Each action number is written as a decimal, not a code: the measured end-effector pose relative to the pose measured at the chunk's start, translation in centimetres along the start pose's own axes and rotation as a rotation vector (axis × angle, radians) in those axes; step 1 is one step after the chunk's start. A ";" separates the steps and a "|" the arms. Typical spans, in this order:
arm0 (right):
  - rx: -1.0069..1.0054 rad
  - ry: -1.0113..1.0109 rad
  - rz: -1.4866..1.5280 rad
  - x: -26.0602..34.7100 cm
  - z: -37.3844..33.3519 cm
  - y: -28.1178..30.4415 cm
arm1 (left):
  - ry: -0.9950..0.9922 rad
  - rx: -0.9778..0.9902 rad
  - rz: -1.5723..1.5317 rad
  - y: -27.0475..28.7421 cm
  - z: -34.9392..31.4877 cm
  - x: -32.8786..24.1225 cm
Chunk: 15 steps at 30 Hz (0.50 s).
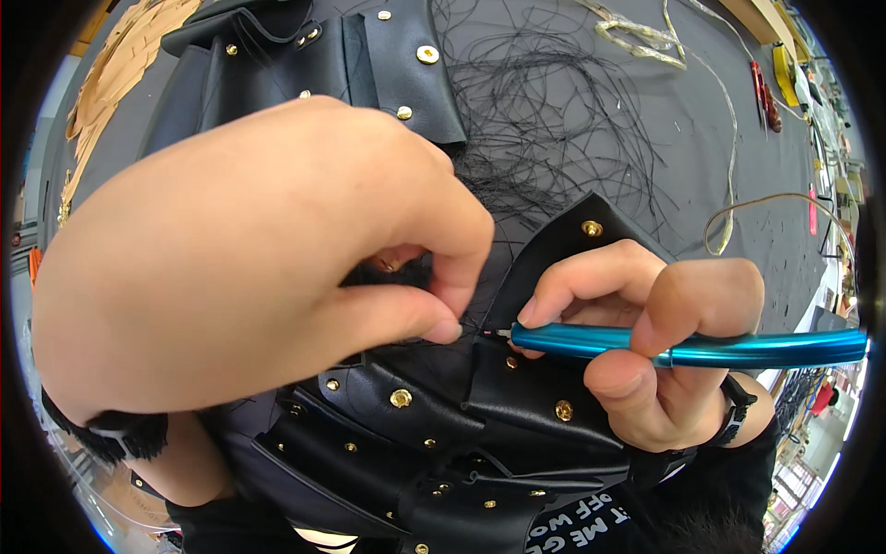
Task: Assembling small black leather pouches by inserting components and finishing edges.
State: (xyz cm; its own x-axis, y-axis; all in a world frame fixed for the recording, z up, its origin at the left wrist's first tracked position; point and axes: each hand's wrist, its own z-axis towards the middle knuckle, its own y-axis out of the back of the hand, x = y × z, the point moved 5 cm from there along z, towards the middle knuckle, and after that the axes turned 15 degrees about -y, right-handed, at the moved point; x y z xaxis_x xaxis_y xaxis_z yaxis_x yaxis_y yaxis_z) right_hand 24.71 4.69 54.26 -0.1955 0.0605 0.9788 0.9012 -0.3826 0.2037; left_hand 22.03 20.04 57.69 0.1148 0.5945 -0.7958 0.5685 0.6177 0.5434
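My right hand [646, 342] is closed around a blue metallic pen-shaped thread burner [766, 350]. The burner's thin, reddish tip points left, at the edge of a black leather flap [554, 254] with a gold snap. Just left of that tip, my left hand [305, 249] pinches thumb and forefinger together; what lies between them is too small to make out. Dark strands show inside the curl of its fingers. Below both hands lie several overlapping black leather pieces [369, 415] with gold studs, reaching down toward my lap.
Another black leather piece [406, 83] with gold snaps lies at the far left. Beside it spreads a tangle of loose black threads [563, 120] on the dark tabletop [692, 120]. Clear cord [646, 37], red-handled snips [764, 97] and brown paper strips [120, 74] lie farther out.
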 end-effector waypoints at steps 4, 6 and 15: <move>-0.033 -0.035 -0.018 -1.1 -0.1 0.4 | -0.026 0.048 0.125 0.0 1.8 0.4; -0.066 -0.029 0.036 -0.8 -0.2 0.1 | 0.080 0.097 0.077 0.1 1.7 0.0; 0.038 0.003 -0.049 -0.2 0.2 0.1 | -0.213 -0.067 0.000 -0.5 -0.1 1.4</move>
State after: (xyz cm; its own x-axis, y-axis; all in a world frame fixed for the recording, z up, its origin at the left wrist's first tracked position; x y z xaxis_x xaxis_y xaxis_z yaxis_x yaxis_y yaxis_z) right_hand 24.86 4.80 54.11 -0.2410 0.0751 0.9676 0.9046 -0.3438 0.2520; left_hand 21.87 20.64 56.33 0.2883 0.4765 -0.8306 0.5136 0.6551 0.5541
